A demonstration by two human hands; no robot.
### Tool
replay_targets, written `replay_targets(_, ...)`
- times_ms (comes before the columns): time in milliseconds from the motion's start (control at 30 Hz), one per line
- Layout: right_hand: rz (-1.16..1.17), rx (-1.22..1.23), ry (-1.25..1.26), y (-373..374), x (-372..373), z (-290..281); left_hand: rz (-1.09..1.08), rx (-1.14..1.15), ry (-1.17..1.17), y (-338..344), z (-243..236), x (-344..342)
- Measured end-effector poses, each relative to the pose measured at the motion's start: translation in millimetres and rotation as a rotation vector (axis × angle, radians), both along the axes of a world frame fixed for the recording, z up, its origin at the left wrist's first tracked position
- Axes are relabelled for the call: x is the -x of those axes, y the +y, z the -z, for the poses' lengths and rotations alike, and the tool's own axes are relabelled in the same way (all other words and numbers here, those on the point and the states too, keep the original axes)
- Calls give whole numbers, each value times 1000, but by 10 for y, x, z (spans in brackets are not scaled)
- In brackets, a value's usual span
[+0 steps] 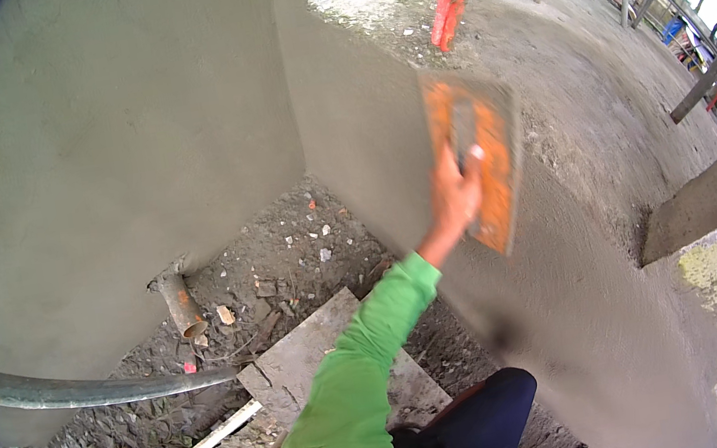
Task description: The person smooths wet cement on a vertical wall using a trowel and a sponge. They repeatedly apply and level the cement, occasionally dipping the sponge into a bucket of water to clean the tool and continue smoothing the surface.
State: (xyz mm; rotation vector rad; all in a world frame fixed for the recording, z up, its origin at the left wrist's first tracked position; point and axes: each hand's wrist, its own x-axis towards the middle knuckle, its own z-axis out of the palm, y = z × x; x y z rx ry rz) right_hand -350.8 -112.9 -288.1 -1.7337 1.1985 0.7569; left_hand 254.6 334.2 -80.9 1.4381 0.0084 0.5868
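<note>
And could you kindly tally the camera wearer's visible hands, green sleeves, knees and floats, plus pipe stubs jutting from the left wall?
Hand: 1
Float: 1
Green sleeve: 1
Knee: 1
Pipe stub: 1
Total: 5

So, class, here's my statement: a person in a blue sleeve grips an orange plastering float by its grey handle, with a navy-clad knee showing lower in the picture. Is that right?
Not quite: the sleeve is green, not blue, as the head view shows. The person's hand does grip the orange plastering float by its grey handle, and the navy-clad knee shows lower down.
</note>
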Motion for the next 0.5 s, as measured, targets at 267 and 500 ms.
replay_targets(267,-76,0,-51,220,-351,27,27,687,355,1825,1209,-1279)
replay_targets(500,-97,53,-40,97,-398,-42,256,474,93,-240,639,249)
